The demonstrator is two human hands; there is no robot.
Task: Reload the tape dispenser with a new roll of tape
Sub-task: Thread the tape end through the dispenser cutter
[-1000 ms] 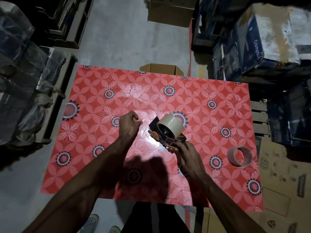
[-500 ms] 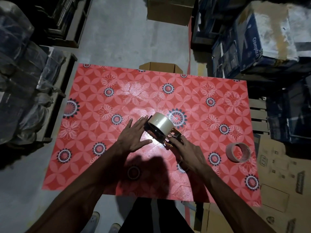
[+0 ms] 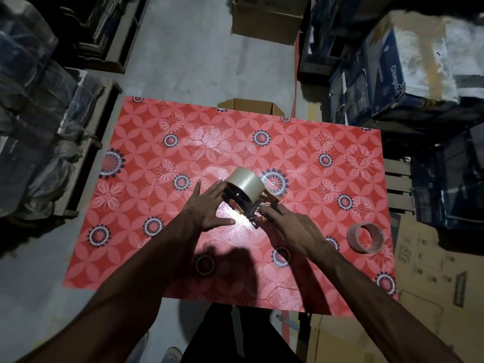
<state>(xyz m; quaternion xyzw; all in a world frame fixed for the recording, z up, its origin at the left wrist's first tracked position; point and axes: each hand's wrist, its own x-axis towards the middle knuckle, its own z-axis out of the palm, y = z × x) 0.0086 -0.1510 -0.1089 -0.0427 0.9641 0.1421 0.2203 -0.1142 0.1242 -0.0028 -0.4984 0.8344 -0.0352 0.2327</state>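
Note:
A full beige tape roll (image 3: 245,183) sits on the hub of a black and orange tape dispenser (image 3: 258,210) near the middle of the red flowered table (image 3: 157,142). My right hand (image 3: 290,229) grips the dispenser's handle, which it hides. My left hand (image 3: 207,205) is spread flat just left of the roll, fingertips at the dispenser's side; whether they touch it I cannot tell. An empty brown cardboard tape core (image 3: 365,238) lies on the table near its right edge.
An open cardboard box (image 3: 251,106) stands behind the table's far edge, a larger box (image 3: 264,22) further back on the concrete floor. Stacked blue cartons (image 3: 398,74) crowd the right side, wrapped bundles (image 3: 31,127) the left. Flat cardboard (image 3: 432,284) lies at lower right.
My left hand, a fist a second ago, opened and moved right up to the roll. The dispenser with the roll has shifted slightly away from me, still in my right hand.

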